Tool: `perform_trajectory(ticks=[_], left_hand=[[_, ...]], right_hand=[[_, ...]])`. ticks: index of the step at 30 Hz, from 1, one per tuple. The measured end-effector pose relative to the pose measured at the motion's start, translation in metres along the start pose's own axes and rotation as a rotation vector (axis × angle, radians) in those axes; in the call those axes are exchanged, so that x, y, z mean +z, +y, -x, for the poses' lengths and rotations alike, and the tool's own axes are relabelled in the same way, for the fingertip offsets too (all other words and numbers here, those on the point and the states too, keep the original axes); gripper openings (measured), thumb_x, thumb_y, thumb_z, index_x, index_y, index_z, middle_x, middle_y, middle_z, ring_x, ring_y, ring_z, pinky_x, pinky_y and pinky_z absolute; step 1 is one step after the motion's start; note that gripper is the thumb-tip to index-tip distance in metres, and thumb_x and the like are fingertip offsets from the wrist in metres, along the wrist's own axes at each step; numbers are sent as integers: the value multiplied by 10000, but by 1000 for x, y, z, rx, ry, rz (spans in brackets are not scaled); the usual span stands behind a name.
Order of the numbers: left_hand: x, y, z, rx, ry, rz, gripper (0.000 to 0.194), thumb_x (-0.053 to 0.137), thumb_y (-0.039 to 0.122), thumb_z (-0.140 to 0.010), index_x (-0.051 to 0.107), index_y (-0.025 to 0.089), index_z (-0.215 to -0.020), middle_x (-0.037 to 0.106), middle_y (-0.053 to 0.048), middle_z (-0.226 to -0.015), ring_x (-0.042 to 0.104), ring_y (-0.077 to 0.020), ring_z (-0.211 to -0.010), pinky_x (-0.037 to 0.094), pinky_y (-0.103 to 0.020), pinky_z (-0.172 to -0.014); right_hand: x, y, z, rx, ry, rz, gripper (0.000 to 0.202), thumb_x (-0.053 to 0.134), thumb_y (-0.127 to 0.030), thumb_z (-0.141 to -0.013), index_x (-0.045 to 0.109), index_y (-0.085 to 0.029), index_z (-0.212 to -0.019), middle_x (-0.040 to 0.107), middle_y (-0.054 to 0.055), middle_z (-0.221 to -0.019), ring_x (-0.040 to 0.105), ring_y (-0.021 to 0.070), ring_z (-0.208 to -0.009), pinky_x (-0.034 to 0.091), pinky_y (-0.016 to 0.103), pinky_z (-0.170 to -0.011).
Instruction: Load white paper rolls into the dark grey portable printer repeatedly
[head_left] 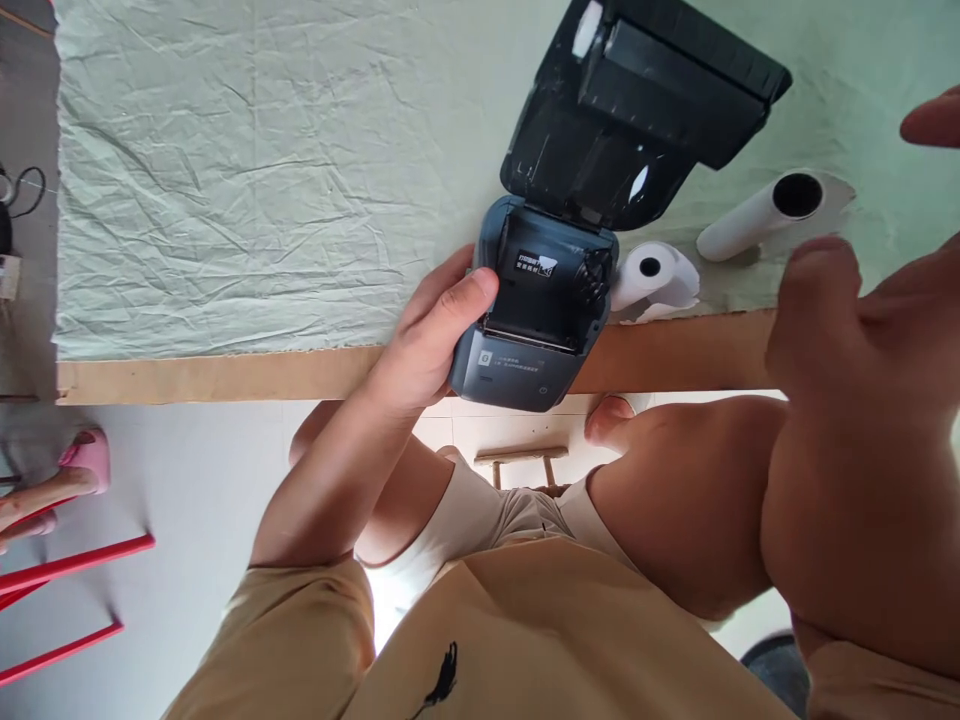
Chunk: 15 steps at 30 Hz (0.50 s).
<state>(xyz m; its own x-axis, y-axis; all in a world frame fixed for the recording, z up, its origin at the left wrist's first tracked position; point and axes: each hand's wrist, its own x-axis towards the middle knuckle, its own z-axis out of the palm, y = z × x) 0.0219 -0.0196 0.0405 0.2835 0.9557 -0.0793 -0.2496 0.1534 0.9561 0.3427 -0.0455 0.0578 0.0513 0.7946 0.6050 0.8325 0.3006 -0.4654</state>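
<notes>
A dark grey portable label printer (pixel 517 370) is tilted over the table's front edge, with its black lid (pixel 600 150) swung up and away. Its roll compartment holds no roll, and a white printed label shows on the inner wall. My left hand (pixel 442 320) grips the printer's left side, thumb on the rim of the compartment. Close to the camera at the right, my right hand (pixel 877 340) is raised with thumb and fingers apart, partly out of frame. A small paper roll (pixel 637 275) and a larger paper roll (pixel 742 222) lie right of the printer.
A wrinkled pale green cloth (pixel 247 180) covers the table, whose wooden front edge (pixel 225 375) is bare. At the lower left are a red metal frame (pixel 82 560) and another person's foot in a pink slipper (pixel 91 460). A wooden stool (pixel 521 455) shows below.
</notes>
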Motion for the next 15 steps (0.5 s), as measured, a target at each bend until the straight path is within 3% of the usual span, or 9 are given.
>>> perform_trajectory(ticks=[2,4,8,11,15], left_hand=[[-1,4,2,-16,-11,-3,868,588,1075,-1134,940,288,-1236,872,-76,-1041,840,-264,-892,632,-389,-746],[-4,9,4,-42,-37,-18,756,661,994,-1166,937,296,-1249,908,-70,-1120,873,-281,-1008,667,-395,-831],[-7,19,7,-109,-73,-19,696,771,957,-1135,910,288,-1265,947,-75,-1245,910,-341,-1185,716,-445,-966],[-5,22,7,-129,-81,-17,736,784,994,-1099,877,281,-1254,947,-82,-1251,912,-378,-1264,740,-478,-1032],[-3,20,7,-141,-68,6,760,809,1014,-1068,855,276,-1242,934,-87,-1172,933,-386,-1210,754,-479,-965]], right_hand=[[6,-17,4,-138,125,-40,531,586,-604,-1172,884,-316,-1504,892,141,-1334,871,484,-1404,641,749,-1207],[13,-29,9,-228,125,1,464,592,-528,-1171,846,-332,-1506,903,119,-1258,901,418,-1228,687,699,-1118],[18,-45,19,-172,-170,97,586,656,-347,-1153,634,-384,-1738,856,131,-1550,854,392,-1408,708,650,-1169],[18,-52,25,-139,-208,71,712,707,-336,-1120,543,-359,-1812,787,178,-1657,835,403,-1478,721,644,-1193],[5,-58,28,-80,-292,110,749,689,-359,-1164,506,-423,-1887,753,151,-1709,799,439,-1588,705,685,-1256]])
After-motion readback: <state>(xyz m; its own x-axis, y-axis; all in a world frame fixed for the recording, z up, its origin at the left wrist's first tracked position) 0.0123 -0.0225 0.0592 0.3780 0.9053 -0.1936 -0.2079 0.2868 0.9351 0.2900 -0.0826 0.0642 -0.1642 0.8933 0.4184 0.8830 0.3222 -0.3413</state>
